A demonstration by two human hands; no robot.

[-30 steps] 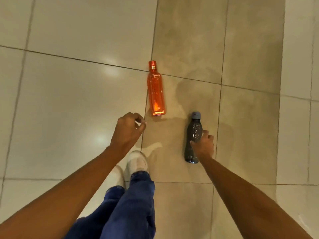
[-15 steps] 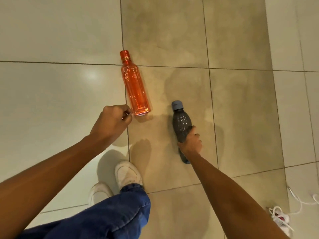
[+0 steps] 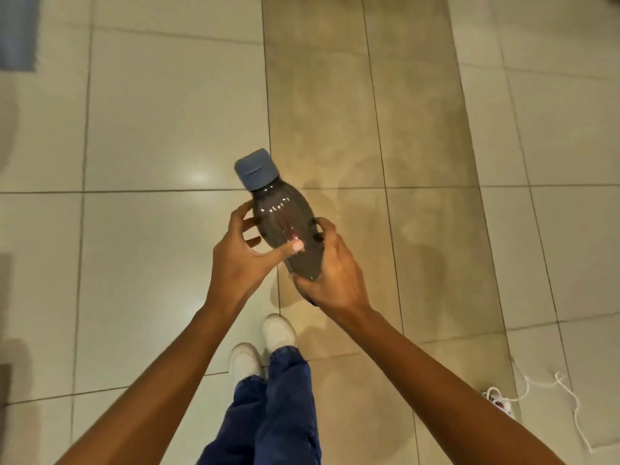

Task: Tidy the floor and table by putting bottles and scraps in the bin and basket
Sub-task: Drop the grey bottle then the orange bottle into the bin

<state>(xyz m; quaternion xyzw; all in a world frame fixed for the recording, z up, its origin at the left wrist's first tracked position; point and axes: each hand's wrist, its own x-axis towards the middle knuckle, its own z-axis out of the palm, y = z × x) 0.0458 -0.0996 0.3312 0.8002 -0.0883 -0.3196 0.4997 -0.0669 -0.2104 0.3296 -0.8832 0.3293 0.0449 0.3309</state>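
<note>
A dark grey bottle [image 3: 285, 223] with a blue-grey cap is held up in front of me, above the tiled floor, cap pointing away and slightly left. My right hand [image 3: 330, 270] grips its lower body and base from the right. From the left, my left hand [image 3: 243, 253] holds its middle, thumb across the front and fingers behind. The orange bottle is out of view.
Beige and white floor tiles [image 3: 419, 129] stretch all round. My white shoes [image 3: 278, 332] and blue trousers are below the hands. A white cord with a small plug [image 3: 500, 401] lies on the floor at the lower right. A blue-grey mat edge [image 3: 18, 31] shows top left.
My right hand lifted the grey bottle off the floor and my left hand, earlier closed near the orange bottle, came across to hold it too. The orange bottle has left the view.
</note>
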